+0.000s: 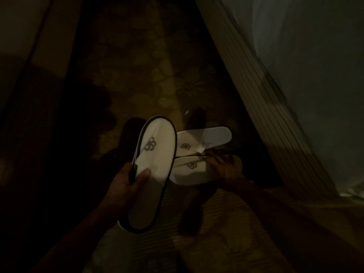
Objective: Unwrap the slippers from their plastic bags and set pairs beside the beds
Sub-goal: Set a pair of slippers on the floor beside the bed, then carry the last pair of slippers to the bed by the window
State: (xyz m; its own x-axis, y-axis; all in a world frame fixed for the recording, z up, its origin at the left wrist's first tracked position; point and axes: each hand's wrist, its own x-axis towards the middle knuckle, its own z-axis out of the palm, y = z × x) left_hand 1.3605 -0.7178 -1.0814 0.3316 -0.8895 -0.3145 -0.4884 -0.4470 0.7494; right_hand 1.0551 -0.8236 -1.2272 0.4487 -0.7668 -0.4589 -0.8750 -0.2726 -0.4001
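Gripping: your left hand clasps a dark-trimmed slipper.
Right hand: rests on the floor pair, grip perhaps loose, unclear in dimness.
Bed: right.

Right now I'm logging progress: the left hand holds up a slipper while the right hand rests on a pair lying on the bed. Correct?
Not quite. In the head view the left hand holds up a slipper, but the pair under the right hand lies on the carpet beside the bed.

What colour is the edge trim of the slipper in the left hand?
Black, on a white slipper; the head view shows it.
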